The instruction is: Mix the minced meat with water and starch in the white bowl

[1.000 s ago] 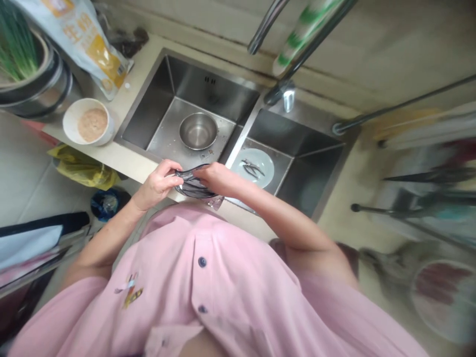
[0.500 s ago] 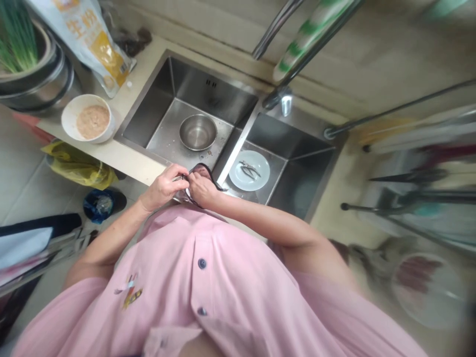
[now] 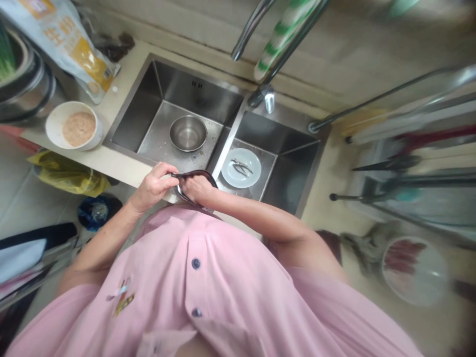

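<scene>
In front of my body, at the sink's near edge, is a small pouch with a black rim [image 3: 203, 173], its mouth spread apart. My left hand [image 3: 151, 188] pinches the left end of that rim between thumb and fingers. My right hand [image 3: 198, 189] reaches into the mouth of the pouch, and its fingertips are hidden inside. What the pouch contains cannot be made out. Beyond it, a steel bowl [image 3: 188, 134] sits in the left basin. A white plate [image 3: 250, 178] with a few small silvery pieces [image 3: 241, 167] on it lies in the right basin.
Left on the counter stand a white bowl of pinkish paste [image 3: 79, 128], a white-and-orange packet [image 3: 84, 49] and a metal pot [image 3: 29, 94]. A faucet [image 3: 260, 94] rises behind the sink [image 3: 122, 151]. Right are a rack and a plate with red meat [image 3: 424, 282].
The mouth of the pouch has been pulled wider. My right hand has gone from gripping at its edge to inside it. My view has shifted slightly to the right.
</scene>
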Demonstrator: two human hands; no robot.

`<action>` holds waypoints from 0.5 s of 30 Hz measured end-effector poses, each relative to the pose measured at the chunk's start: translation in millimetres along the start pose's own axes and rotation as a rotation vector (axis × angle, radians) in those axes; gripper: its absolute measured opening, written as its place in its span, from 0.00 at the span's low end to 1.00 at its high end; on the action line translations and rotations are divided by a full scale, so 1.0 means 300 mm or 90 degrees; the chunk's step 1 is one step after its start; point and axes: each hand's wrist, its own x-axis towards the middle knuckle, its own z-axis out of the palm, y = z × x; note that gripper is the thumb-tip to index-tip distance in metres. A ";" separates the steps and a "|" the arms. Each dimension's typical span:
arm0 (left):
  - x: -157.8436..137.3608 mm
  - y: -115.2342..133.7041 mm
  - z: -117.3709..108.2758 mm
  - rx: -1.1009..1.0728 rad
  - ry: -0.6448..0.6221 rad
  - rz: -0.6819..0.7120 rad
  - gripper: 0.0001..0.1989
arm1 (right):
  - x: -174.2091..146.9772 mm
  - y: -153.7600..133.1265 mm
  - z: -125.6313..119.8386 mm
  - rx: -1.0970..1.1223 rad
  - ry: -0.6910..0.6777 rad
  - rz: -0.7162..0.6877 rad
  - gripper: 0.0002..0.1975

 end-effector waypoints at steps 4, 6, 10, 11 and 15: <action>0.005 0.006 -0.006 -0.001 0.006 -0.009 0.10 | -0.049 0.010 -0.055 -0.051 0.017 -0.010 0.22; 0.009 0.008 -0.006 -0.011 -0.002 -0.025 0.11 | -0.070 0.014 -0.081 -0.055 0.009 -0.025 0.22; 0.014 0.010 -0.006 -0.002 -0.016 -0.018 0.13 | -0.089 0.036 -0.110 -0.007 -0.022 -0.018 0.19; 0.014 0.009 -0.007 0.005 -0.017 -0.015 0.13 | -0.092 0.044 -0.114 0.009 -0.021 -0.011 0.18; 0.014 0.004 -0.013 0.025 -0.018 -0.015 0.14 | -0.118 0.081 -0.134 0.071 0.003 0.001 0.16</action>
